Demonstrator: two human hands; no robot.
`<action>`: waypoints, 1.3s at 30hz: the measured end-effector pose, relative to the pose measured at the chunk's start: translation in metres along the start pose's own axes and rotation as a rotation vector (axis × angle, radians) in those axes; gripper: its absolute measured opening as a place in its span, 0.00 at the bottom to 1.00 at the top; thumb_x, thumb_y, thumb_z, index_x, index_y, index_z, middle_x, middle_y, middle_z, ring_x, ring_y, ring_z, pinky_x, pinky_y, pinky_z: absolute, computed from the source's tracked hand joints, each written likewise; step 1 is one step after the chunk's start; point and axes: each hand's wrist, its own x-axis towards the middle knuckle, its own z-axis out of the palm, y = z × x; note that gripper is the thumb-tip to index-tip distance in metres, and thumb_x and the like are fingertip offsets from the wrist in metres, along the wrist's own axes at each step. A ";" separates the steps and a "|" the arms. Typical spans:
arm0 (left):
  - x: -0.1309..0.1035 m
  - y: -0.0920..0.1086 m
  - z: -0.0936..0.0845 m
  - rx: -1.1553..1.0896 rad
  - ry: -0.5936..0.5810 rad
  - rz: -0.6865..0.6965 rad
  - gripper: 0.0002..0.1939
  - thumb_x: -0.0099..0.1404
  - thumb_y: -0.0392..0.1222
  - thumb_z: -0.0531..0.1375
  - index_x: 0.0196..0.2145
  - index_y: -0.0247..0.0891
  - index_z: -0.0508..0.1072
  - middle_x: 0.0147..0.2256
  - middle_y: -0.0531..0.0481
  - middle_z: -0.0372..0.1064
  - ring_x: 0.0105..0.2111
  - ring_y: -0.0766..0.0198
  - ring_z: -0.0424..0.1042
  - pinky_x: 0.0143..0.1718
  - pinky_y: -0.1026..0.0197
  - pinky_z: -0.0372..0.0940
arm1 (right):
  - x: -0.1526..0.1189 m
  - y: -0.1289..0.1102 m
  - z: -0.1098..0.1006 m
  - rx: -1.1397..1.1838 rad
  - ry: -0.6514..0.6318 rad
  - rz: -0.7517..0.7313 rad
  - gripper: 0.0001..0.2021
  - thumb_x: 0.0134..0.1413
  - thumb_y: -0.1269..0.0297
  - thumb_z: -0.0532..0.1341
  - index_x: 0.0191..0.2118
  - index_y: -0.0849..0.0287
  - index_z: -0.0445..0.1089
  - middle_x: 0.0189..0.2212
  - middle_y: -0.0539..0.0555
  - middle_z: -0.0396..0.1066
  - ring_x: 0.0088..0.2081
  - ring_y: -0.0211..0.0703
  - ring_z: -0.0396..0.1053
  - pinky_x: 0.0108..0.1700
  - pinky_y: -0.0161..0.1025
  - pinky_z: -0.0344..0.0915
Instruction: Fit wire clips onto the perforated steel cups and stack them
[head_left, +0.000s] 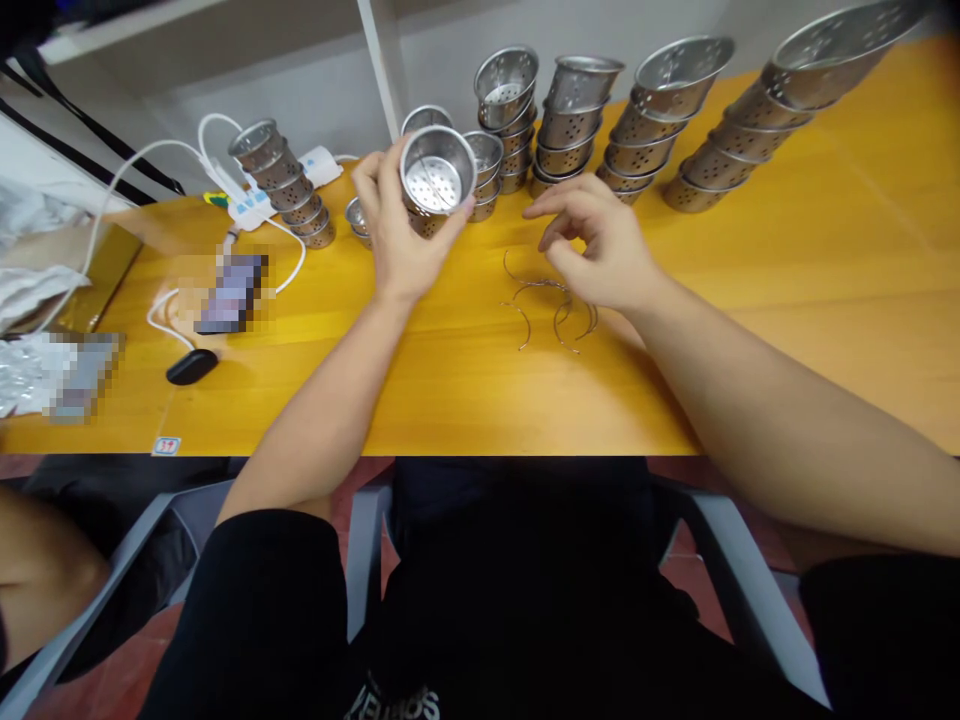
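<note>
My left hand (409, 245) grips a perforated metal cup (439, 172), raised over the table with its mouth tilted toward me. A thin line shows across the inside of this cup; whether it is a wire I cannot make out. To the right, my right hand (607, 250) hovers with loosely bent fingers, the index finger reaching toward the cup, and nothing visible in it. Several thin curved wires (529, 328) lie on the table just below my right hand. Behind the held cup, a short stack of similar cups (484, 165) is partly hidden.
Tall leaning stacks of perforated cups (570, 125) line the table's back edge, with another stack (289, 190) at left. A phone (232, 293), a black mouse-like object (192, 367), white cables and a power strip (251, 207) occupy the left side. Another person's limb (52, 580) shows lower left.
</note>
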 end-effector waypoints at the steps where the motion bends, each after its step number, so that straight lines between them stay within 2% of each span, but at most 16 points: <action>1: 0.005 -0.009 -0.001 0.020 0.017 -0.014 0.54 0.75 0.85 0.74 0.85 0.66 0.62 0.82 0.41 0.70 0.92 0.36 0.57 0.97 0.31 0.55 | 0.000 0.000 0.001 -0.026 0.013 -0.016 0.12 0.71 0.44 0.83 0.52 0.38 0.89 0.61 0.62 0.86 0.57 0.71 0.78 0.58 0.70 0.81; 4: 0.016 -0.039 0.002 0.065 0.035 -0.076 0.49 0.80 0.83 0.67 0.88 0.72 0.58 0.85 0.47 0.71 0.95 0.43 0.53 0.97 0.29 0.56 | 0.000 0.000 0.004 -0.034 -0.001 -0.007 0.13 0.69 0.43 0.84 0.51 0.39 0.88 0.56 0.63 0.86 0.59 0.73 0.78 0.59 0.72 0.82; 7: 0.017 -0.055 0.007 0.064 0.041 -0.131 0.49 0.81 0.79 0.67 0.89 0.74 0.55 0.86 0.52 0.72 0.96 0.47 0.53 0.98 0.26 0.54 | 0.000 0.001 0.004 -0.020 -0.027 0.026 0.15 0.70 0.42 0.85 0.52 0.37 0.87 0.48 0.61 0.86 0.58 0.74 0.78 0.63 0.74 0.82; 10: 0.015 -0.054 0.013 0.025 -0.063 -0.140 0.44 0.85 0.75 0.64 0.90 0.72 0.57 0.83 0.54 0.78 0.98 0.53 0.46 1.00 0.25 0.47 | 0.000 0.004 0.003 -0.070 -0.018 -0.005 0.14 0.72 0.41 0.83 0.54 0.38 0.88 0.45 0.61 0.86 0.55 0.72 0.78 0.63 0.72 0.83; 12: 0.014 -0.049 0.015 -0.033 -0.101 -0.141 0.43 0.86 0.76 0.64 0.89 0.69 0.61 0.81 0.53 0.80 0.98 0.54 0.46 1.00 0.26 0.46 | 0.000 0.008 0.003 -0.104 -0.012 -0.024 0.15 0.73 0.41 0.82 0.54 0.39 0.89 0.46 0.60 0.86 0.52 0.71 0.80 0.61 0.72 0.85; 15: 0.016 -0.042 0.016 -0.147 -0.126 -0.171 0.48 0.78 0.82 0.71 0.84 0.64 0.68 0.78 0.47 0.82 0.96 0.49 0.54 0.97 0.30 0.58 | -0.001 0.012 0.004 -0.131 -0.012 -0.026 0.15 0.73 0.40 0.81 0.53 0.39 0.89 0.49 0.61 0.87 0.49 0.70 0.83 0.58 0.72 0.86; 17: 0.016 -0.038 0.014 -0.203 -0.186 -0.199 0.48 0.73 0.84 0.72 0.80 0.62 0.71 0.75 0.43 0.84 0.95 0.47 0.57 0.93 0.31 0.66 | -0.001 0.013 0.005 -0.134 -0.013 -0.022 0.14 0.74 0.39 0.80 0.53 0.39 0.89 0.50 0.60 0.88 0.47 0.69 0.83 0.56 0.71 0.87; 19: 0.017 -0.037 0.013 -0.228 -0.226 -0.219 0.48 0.71 0.84 0.73 0.78 0.62 0.72 0.73 0.41 0.84 0.95 0.46 0.58 0.91 0.31 0.69 | -0.002 0.013 0.006 -0.130 -0.015 -0.020 0.14 0.75 0.37 0.79 0.51 0.38 0.89 0.49 0.60 0.87 0.45 0.68 0.82 0.56 0.71 0.87; 24: 0.015 -0.048 0.019 -0.175 -0.077 -0.204 0.52 0.69 0.81 0.76 0.82 0.70 0.67 0.78 0.47 0.80 0.92 0.45 0.62 0.96 0.29 0.58 | -0.001 0.010 0.007 -0.100 -0.030 0.000 0.18 0.74 0.31 0.80 0.48 0.37 0.90 0.46 0.60 0.86 0.42 0.67 0.81 0.57 0.71 0.87; 26: 0.013 -0.052 0.018 -0.133 -0.093 -0.170 0.51 0.71 0.82 0.75 0.84 0.72 0.67 0.79 0.49 0.80 0.92 0.47 0.61 0.96 0.30 0.59 | -0.001 0.010 0.007 -0.109 -0.030 -0.002 0.19 0.74 0.29 0.80 0.48 0.37 0.90 0.45 0.60 0.86 0.42 0.67 0.81 0.56 0.72 0.87; 30: 0.013 -0.049 0.009 -0.188 -0.152 -0.210 0.51 0.70 0.83 0.76 0.81 0.63 0.71 0.80 0.42 0.78 0.95 0.43 0.55 0.94 0.29 0.63 | -0.001 0.012 0.005 -0.109 -0.018 -0.003 0.20 0.73 0.28 0.80 0.49 0.37 0.90 0.45 0.59 0.87 0.43 0.68 0.82 0.57 0.71 0.88; 33: 0.017 -0.053 0.001 -0.149 -0.062 -0.193 0.48 0.73 0.83 0.75 0.78 0.59 0.72 0.82 0.40 0.74 0.94 0.38 0.57 0.94 0.32 0.61 | -0.002 0.017 0.002 -0.122 -0.005 -0.016 0.19 0.74 0.29 0.80 0.51 0.37 0.91 0.47 0.60 0.89 0.44 0.69 0.84 0.58 0.72 0.89; 35: 0.020 -0.062 -0.005 -0.052 0.065 -0.171 0.38 0.80 0.75 0.74 0.75 0.56 0.71 0.79 0.42 0.75 0.89 0.44 0.63 0.95 0.38 0.59 | -0.002 0.019 -0.001 -0.141 -0.004 -0.020 0.18 0.74 0.32 0.80 0.51 0.38 0.92 0.48 0.60 0.91 0.44 0.69 0.85 0.58 0.73 0.90; 37: 0.022 -0.075 -0.013 0.065 0.201 -0.206 0.31 0.86 0.61 0.74 0.73 0.50 0.68 0.76 0.43 0.77 0.83 0.54 0.68 0.97 0.44 0.56 | -0.002 0.020 -0.005 -0.162 -0.005 -0.009 0.18 0.74 0.33 0.80 0.52 0.39 0.92 0.49 0.60 0.91 0.44 0.69 0.86 0.57 0.73 0.90; 38: 0.021 -0.082 -0.017 0.110 0.226 -0.242 0.31 0.87 0.56 0.74 0.74 0.47 0.67 0.76 0.44 0.76 0.82 0.58 0.67 0.98 0.47 0.52 | -0.002 0.019 -0.006 -0.176 -0.006 0.002 0.18 0.75 0.34 0.79 0.52 0.40 0.93 0.49 0.60 0.91 0.44 0.68 0.86 0.57 0.73 0.90; 39: 0.020 -0.090 -0.021 0.135 0.194 -0.286 0.33 0.86 0.56 0.76 0.75 0.45 0.65 0.79 0.44 0.75 0.85 0.60 0.64 1.00 0.48 0.48 | -0.003 0.018 -0.008 -0.194 -0.009 0.017 0.18 0.75 0.34 0.79 0.53 0.41 0.93 0.49 0.60 0.92 0.44 0.68 0.87 0.57 0.72 0.91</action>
